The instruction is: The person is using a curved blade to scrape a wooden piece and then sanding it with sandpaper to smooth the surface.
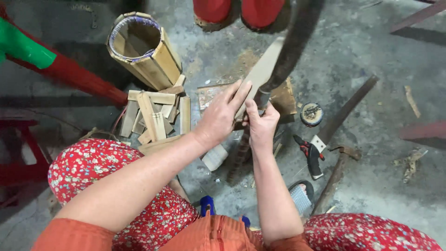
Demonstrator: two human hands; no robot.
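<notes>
Looking down from the head camera, I see both of my hands meeting over a pale flat wooden slat (260, 74) that stands tilted above the grey concrete floor (371, 56). My left hand (223, 114) lies against the slat's near face with fingers stretched out flat and the thumb tucked behind, pressing it rather than wrapping it. My right hand (261, 125) is clenched around the handle of a long dark curved blade (290, 51), whose edge runs up beside the slat's right side; whether blade and wood touch, I cannot tell.

Beneath the hands sits a square worn wooden block (283, 100) dusted with shavings. To the left lies a loose heap of short cut bamboo strips (153, 114), and beyond it a cylindrical bamboo container built of upright staves (144, 49), open at the top and leaning.

On the right of the block I make out a small round tin (311, 114), a hand saw with a black and red grip (320, 139) and a rusty hammer with a wooden shaft (337, 172), all lying apart on the floor. My knees in red flowered cloth (93, 167) frame the bottom of the view, and a red and green pipe (42, 56) crosses the upper left corner.
</notes>
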